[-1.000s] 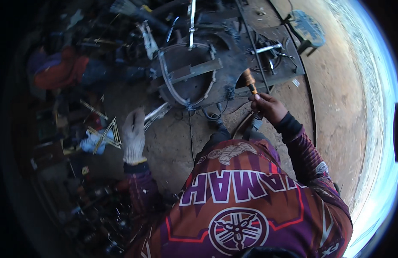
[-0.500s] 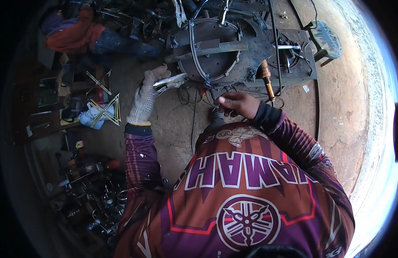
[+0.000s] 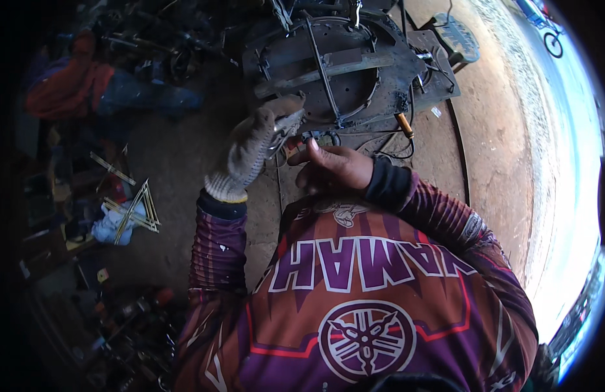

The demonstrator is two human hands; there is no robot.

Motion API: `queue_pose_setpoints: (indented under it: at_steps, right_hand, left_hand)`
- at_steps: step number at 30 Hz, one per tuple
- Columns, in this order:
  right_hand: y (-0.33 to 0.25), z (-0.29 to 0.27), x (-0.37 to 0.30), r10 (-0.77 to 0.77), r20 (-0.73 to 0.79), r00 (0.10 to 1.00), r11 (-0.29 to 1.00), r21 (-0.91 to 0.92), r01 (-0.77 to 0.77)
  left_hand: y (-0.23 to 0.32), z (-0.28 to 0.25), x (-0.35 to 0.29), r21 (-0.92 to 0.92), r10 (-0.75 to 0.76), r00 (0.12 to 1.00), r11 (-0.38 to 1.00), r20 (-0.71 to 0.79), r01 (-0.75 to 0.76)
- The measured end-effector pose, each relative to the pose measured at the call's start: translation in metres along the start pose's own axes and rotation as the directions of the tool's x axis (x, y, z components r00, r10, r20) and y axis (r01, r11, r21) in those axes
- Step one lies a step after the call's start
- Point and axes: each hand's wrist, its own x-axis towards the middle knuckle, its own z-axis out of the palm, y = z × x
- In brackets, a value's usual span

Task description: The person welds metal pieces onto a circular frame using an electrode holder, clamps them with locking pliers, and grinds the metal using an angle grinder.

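My left hand [image 3: 253, 147], in a knitted work glove, is closed around silver locking pliers [image 3: 287, 124] beside the near edge of a metal work table. Just to its right, my bare right hand [image 3: 332, 166] has its thumb stretched forward and its fingers curled. A small dark piece [image 3: 308, 136] shows by the thumb tip; whether the fingers grip it I cannot make out. Beyond both hands lies a round metal frame [image 3: 326, 78] of bent rod, with a flat bar [image 3: 348, 68] across it, resting on a dark steel plate [image 3: 397, 81].
An orange-handled tool [image 3: 404, 124] with a black cable hangs at the table's near right edge. A stool [image 3: 458, 38] stands beyond. At left are bamboo-like sticks [image 3: 136, 212] over a pale cloth [image 3: 110, 225]. A person in an orange top [image 3: 70, 81] is at far left.
My left hand has moved right with the pliers, close to my right hand. My right hand has shifted slightly left and turned. The whole view has tilted, showing a bicycle wheel at upper right.
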Motion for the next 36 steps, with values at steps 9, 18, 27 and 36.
queue_pose_setpoints:
  at_steps: [9,18,27,36]
  right_hand:
    - [-0.013,0.083,0.04,0.002,-0.301,0.954,0.697,0.684,0.214]
    - [-0.008,0.092,0.044,-0.076,-0.292,0.953,0.509,0.811,0.289]
    - [0.002,0.082,0.043,-0.136,-0.197,0.971,0.524,0.817,0.24]
    - [-0.001,0.085,0.042,-0.115,-0.235,0.965,0.52,0.814,0.26]
  left_hand:
    - [-0.005,-0.027,-0.001,-0.167,-0.046,0.964,0.982,0.262,0.092]
    - [0.0,-0.032,-0.001,-0.134,-0.084,0.942,0.982,0.324,0.134]
    - [-0.01,-0.032,-0.003,-0.134,-0.016,0.991,0.99,0.13,0.034]
    - [-0.001,-0.028,-0.007,-0.13,0.077,0.981,0.99,0.178,-0.055]
